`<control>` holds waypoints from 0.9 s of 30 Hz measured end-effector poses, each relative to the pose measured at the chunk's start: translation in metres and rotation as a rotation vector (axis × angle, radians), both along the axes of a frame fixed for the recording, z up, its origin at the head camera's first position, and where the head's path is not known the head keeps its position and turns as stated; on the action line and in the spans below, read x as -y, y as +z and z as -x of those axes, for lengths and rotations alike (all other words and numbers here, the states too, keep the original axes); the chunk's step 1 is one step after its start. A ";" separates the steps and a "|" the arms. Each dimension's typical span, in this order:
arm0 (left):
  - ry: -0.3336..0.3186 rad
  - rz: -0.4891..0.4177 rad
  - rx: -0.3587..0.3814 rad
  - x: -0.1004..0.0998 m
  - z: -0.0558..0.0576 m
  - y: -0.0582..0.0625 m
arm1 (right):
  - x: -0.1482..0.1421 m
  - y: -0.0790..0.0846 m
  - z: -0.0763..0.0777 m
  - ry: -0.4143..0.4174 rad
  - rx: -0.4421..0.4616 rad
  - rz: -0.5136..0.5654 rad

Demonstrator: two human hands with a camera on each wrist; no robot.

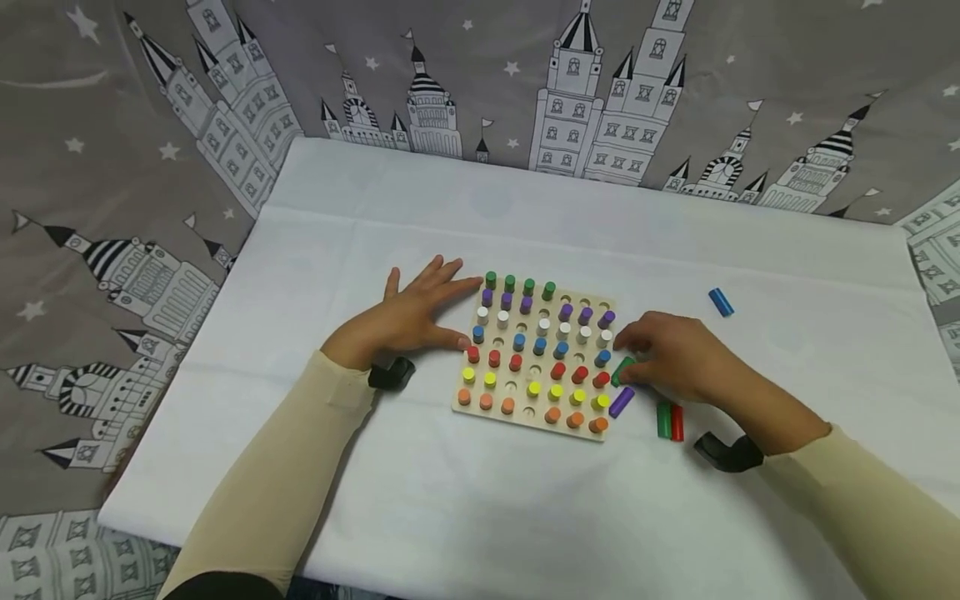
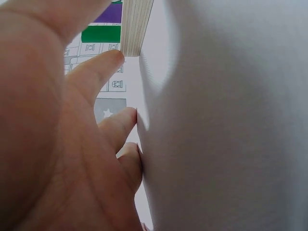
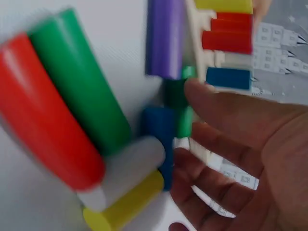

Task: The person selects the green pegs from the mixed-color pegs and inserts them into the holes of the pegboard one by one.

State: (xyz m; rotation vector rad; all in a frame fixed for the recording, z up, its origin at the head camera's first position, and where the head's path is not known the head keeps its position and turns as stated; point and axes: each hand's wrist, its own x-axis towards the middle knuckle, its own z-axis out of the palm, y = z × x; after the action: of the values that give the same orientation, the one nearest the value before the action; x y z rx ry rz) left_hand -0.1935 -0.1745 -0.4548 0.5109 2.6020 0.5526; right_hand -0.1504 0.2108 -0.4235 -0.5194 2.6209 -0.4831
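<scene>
The left arm extends forward from the lower left. The left hand shows its back to the head camera, with its fingers spread and its thumb set apart, pointing right. The right arm enters from the lower right. The right hand points left, with its fingers bent and its thumb opposing them. The hands are well apart.

Beige wooden pegboard noted; cylindrical pegs coloured green, purple, white, blue, red, yellow, orange; grey cloth printed with black-and-white castles.
</scene>
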 end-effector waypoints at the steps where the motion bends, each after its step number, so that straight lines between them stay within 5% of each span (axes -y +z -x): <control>1: 0.001 -0.004 0.000 0.000 0.000 -0.001 | 0.001 -0.002 0.000 -0.006 -0.009 0.006; 10: 0.000 -0.019 0.001 0.001 -0.001 -0.002 | -0.010 -0.008 0.021 -0.208 -0.050 -0.020; 17: 0.003 -0.010 -0.013 0.002 -0.001 0.000 | 0.000 -0.010 0.028 -0.139 -0.102 -0.008; 20: 0.003 -0.013 -0.008 0.002 -0.001 0.001 | 0.004 -0.008 0.033 -0.179 -0.139 0.017; 24: 0.004 -0.009 -0.003 0.002 -0.001 0.001 | 0.008 0.004 0.045 -0.210 -0.194 0.088; 27: 0.005 -0.007 -0.004 0.002 -0.002 0.002 | 0.017 0.015 0.053 -0.132 -0.242 0.142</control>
State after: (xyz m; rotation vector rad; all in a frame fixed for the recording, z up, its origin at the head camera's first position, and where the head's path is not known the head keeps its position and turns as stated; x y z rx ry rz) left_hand -0.1918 -0.1768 -0.4530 0.5074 2.6065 0.5627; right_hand -0.2039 0.1941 -0.4088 -0.4774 2.8795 -0.6918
